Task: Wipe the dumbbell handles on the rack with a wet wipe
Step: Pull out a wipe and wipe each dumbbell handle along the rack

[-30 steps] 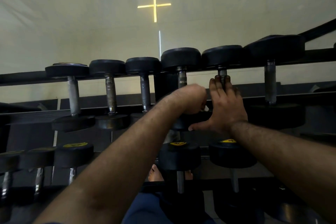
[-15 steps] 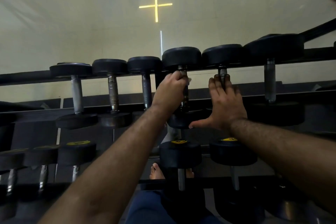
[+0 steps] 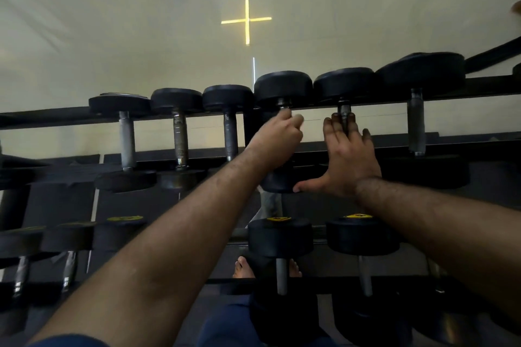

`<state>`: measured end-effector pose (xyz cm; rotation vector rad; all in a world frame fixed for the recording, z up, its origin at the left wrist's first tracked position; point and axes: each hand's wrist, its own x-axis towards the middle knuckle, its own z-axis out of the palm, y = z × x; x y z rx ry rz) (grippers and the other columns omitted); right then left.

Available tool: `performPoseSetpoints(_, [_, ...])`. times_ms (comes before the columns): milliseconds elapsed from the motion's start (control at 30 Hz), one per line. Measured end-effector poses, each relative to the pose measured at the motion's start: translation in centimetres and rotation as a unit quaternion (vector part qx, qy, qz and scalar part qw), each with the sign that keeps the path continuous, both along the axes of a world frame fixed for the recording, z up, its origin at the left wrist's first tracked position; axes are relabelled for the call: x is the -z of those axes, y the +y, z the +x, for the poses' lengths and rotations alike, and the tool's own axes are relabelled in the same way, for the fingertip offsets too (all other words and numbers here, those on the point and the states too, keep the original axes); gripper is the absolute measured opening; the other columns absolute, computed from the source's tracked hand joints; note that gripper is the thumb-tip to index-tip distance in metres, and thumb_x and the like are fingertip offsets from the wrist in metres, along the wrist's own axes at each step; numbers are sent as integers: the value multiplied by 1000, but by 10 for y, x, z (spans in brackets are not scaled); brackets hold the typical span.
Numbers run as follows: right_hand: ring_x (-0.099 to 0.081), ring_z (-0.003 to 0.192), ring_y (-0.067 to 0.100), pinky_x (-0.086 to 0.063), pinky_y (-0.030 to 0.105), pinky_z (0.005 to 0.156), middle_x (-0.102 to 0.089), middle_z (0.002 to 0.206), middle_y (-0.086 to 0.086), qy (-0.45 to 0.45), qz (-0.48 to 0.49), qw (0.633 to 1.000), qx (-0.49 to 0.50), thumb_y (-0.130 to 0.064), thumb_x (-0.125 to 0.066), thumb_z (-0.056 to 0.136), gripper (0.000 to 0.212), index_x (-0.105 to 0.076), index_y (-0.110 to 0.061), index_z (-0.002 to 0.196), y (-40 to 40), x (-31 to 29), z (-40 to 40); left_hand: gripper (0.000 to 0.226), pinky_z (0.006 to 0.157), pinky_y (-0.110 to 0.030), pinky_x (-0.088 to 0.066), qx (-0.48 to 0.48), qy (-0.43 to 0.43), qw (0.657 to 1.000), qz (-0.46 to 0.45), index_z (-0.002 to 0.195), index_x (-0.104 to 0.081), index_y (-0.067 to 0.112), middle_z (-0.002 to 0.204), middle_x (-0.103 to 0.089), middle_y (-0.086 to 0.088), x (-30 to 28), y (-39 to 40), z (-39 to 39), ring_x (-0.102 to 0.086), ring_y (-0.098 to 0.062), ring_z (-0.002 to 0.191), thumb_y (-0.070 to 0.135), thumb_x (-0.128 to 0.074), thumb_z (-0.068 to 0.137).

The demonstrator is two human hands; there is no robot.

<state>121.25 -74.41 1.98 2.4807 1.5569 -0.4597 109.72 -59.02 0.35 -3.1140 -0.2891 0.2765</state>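
Note:
A black rack point(image 3: 56, 118) holds a top row of black dumbbells with steel handles. My left hand point(image 3: 277, 139) is curled round the handle of the middle dumbbell point(image 3: 283, 87), high up near its far head. A bit of white wet wipe point(image 3: 299, 118) peeks out by my fingers. My right hand point(image 3: 348, 158) lies flat with straight fingers over the handle of the neighbouring dumbbell point(image 3: 342, 83); its thumb touches the near head of the middle dumbbell.
Three more dumbbells point(image 3: 180, 132) stand to the left on the top rail and a bigger one point(image 3: 415, 121) to the right. A lower row of dumbbells with yellow labels point(image 3: 279, 236) sits below. My bare feet point(image 3: 242, 267) show under the rack.
My left hand slid up the middle dumbbell's handle from its near end to its far end. My right hand stayed in place.

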Motion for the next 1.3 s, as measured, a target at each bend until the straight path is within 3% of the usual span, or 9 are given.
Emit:
performPoseSetpoints(100, [-7, 165, 39, -22, 67, 128, -13, 178, 14, -4, 5, 1000, 0, -118, -37, 41, 170, -8, -10, 170, -1, 1, 0, 22, 89, -35, -57, -23, 160, 978, -136, 111, -74, 21, 110, -64, 2, -27, -5, -4, -61, -20, 101, 14, -68, 91])
performPoseSetpoints(200, [-9, 165, 38, -21, 67, 128, -16, 178, 14, -12, 12, 1000, 3, -119, -33, 39, 172, -11, -9, 170, -3, 1, -2, 26, 87, -30, -55, -140, 104, 965, -194, 109, -79, 25, 107, -69, 6, -41, 7, -24, -62, -15, 96, 10, -66, 92])
performPoseSetpoints(300, [-11, 164, 36, -19, 66, 128, -18, 178, 13, -15, 19, 1000, 11, -120, -29, 36, 175, -13, -9, 170, -5, -1, -5, 26, 85, -35, -55, -138, -118, 981, -60, 111, -78, 16, 103, -66, -1, -33, 16, -26, -60, -23, 95, 6, -65, 91])
performPoseSetpoints(433, [-9, 165, 33, -22, 61, 128, -16, 178, 12, -13, 30, 999, 22, -121, -28, 32, 178, -13, -10, 170, -5, 0, -6, 38, 74, -36, -60, 6, -51, 986, 157, 120, -67, 2, 109, -65, -11, -10, 26, -11, -63, -28, 89, 1, -70, 82])
performPoseSetpoints(600, [-9, 165, 34, -26, 59, 128, -16, 178, 13, -9, 32, 999, 28, -122, -27, 32, 178, -15, -10, 170, -6, 4, -6, 21, 68, -37, -50, -204, -29, 978, 13, 112, -68, 5, 97, -63, -11, -25, 2, -17, -67, -32, 92, -1, -57, 95])
performPoseSetpoints(733, [1, 166, 29, -14, 61, 131, -3, 180, 8, -1, 15, 999, 38, -119, -31, 42, 170, -3, -12, 171, -11, -2, -13, 18, 66, -32, -42, -386, -108, 907, -128, 75, -66, 13, 74, -58, -2, -18, -21, -37, -63, -25, 77, 7, -61, 91])
performPoseSetpoints(1000, [22, 163, 22, 1, 53, 133, 30, 175, 6, 39, -57, 997, -33, -98, -52, 78, 142, 21, -14, 168, -107, -21, -24, 16, 63, -11, -43, -455, -286, 784, -311, 89, -77, 21, 82, -69, 11, -46, -72, -33, -64, -5, 79, 37, -77, 87])
performPoseSetpoints(1133, [12, 166, 23, 2, 51, 134, 19, 178, 9, -24, -70, 997, -17, -94, -47, 84, 134, 17, -12, 169, -145, -45, 11, 20, 77, -37, -65, -496, -321, 667, -454, 91, -76, 22, 85, -74, 6, -66, -108, -14, -73, -12, 82, 29, -77, 72])
performPoseSetpoints(1300, [2, 167, 28, -5, 53, 134, 3, 180, 13, -73, 2, 996, 54, -99, -28, 84, 130, 2, -8, 171, -124, -56, 96, 35, 80, -42, -65, -549, -353, 526, -546, 98, -77, 13, 86, -78, -7, -57, -113, 23, -78, -21, 82, 34, -85, 72])
